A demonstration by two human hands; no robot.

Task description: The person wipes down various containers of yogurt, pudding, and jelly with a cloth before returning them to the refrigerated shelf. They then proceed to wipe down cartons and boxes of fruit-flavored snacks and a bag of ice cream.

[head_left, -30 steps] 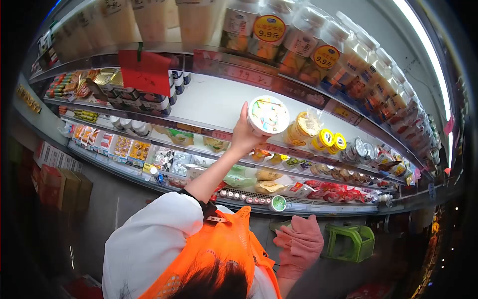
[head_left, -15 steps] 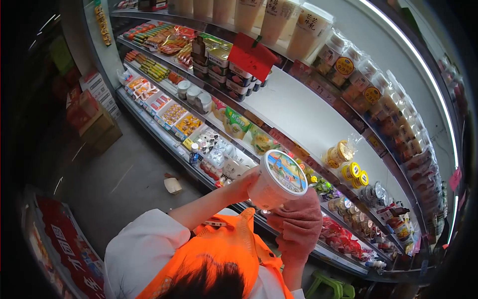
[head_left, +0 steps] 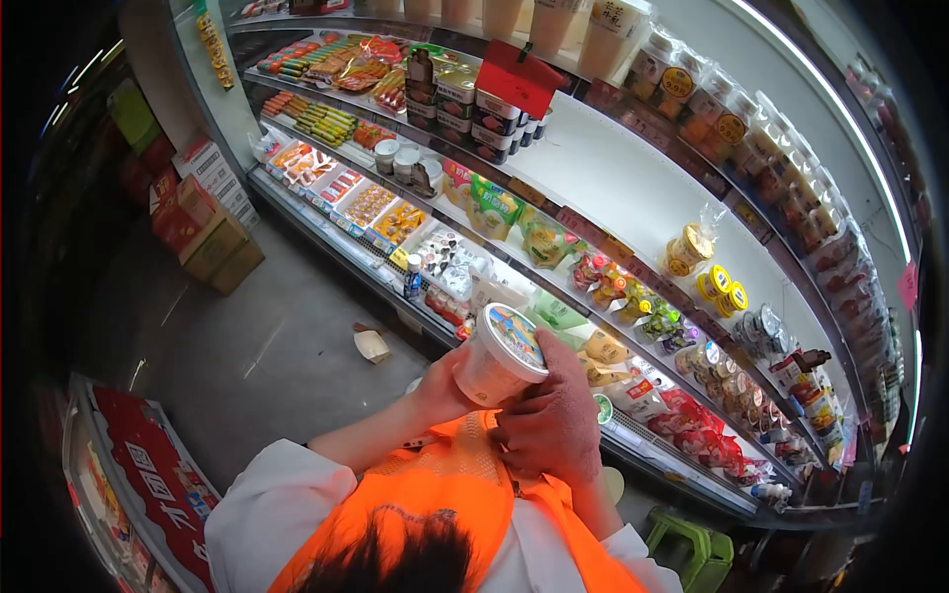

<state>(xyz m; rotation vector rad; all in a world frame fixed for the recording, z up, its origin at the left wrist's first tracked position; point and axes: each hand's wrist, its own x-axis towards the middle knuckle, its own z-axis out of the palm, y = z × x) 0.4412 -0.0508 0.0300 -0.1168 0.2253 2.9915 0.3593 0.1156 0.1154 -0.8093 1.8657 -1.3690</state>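
Note:
A white plastic tub (head_left: 484, 381) with a colourful printed lid is tilted in front of my chest. My left hand (head_left: 435, 393) grips it from the left side and below. A dusty-pink cloth (head_left: 554, 420) drapes over my right hand (head_left: 568, 390) and presses against the right edge of the tub and its lid. The cloth hides most of that hand's fingers.
A lit chiller with curved shelves (head_left: 613, 203) holds packets, cups and bottles ahead. Cardboard boxes (head_left: 217, 242) stand on the floor at the left, near a scrap of paper (head_left: 372, 346). A green stool (head_left: 692, 553) is low right, a red-fronted freezer (head_left: 148, 474) low left.
The tub has come lower and left, closer to my chest. The cloth in my right hand has moved up from below the tub onto its right side and lid edge.

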